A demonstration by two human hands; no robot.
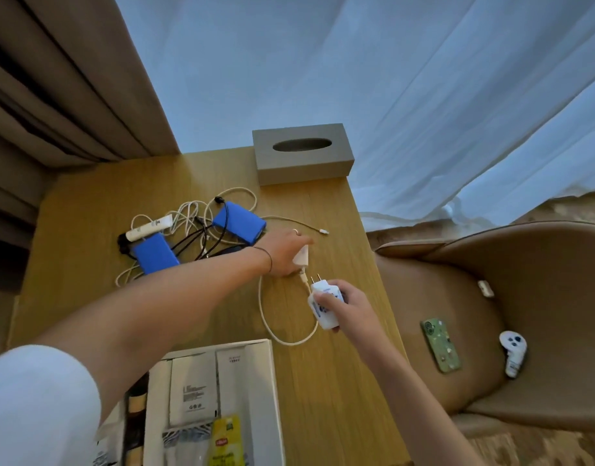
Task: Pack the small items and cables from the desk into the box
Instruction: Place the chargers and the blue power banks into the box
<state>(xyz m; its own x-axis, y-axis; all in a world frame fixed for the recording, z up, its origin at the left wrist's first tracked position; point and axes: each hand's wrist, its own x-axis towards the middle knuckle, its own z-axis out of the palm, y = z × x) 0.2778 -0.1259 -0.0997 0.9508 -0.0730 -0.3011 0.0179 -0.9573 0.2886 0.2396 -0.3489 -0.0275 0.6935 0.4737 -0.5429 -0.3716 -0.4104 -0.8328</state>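
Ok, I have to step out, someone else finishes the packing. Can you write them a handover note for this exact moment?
Left hand grips a small white charger on the desk, with a cream cable looping from it.
Right hand holds a white plug adapter above the desk.
Box at the near edge already holds white packets and a yellow sachet.
Left to pack: both chargers, two blue power banks, a white tube, the tangled cables.
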